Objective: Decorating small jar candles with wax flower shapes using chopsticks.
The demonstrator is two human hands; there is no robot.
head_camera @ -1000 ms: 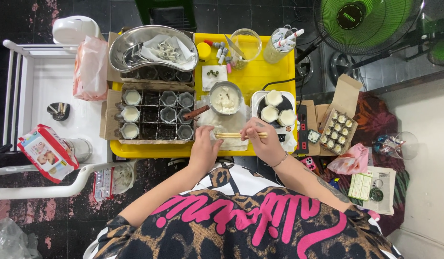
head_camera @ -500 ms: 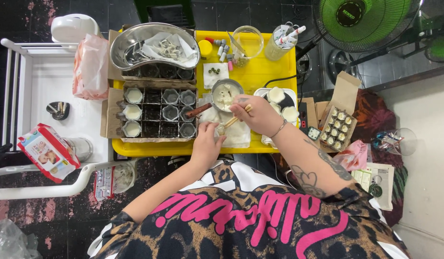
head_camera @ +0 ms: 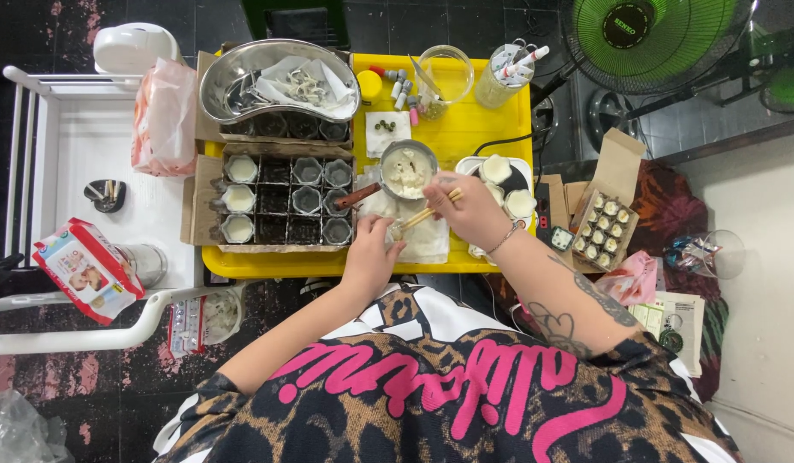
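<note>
My left hand grips a small glass container over a white cloth on the yellow tray. In my right hand are wooden chopsticks, their tips pointing into the container. Just behind sits a small metal pot of pale wax with a brown handle. To the left, a cardboard divider box holds several small glass cups, some filled white.
A steel bowl with papers sits at the back left. Filled white cups rest on a white tray to the right. An open carton of small items, a green fan and a white cart surround the tray.
My right hand went from the front of the cloth up to the metal pot and now has come back, with the chopstick tips at the container in my left hand.
</note>
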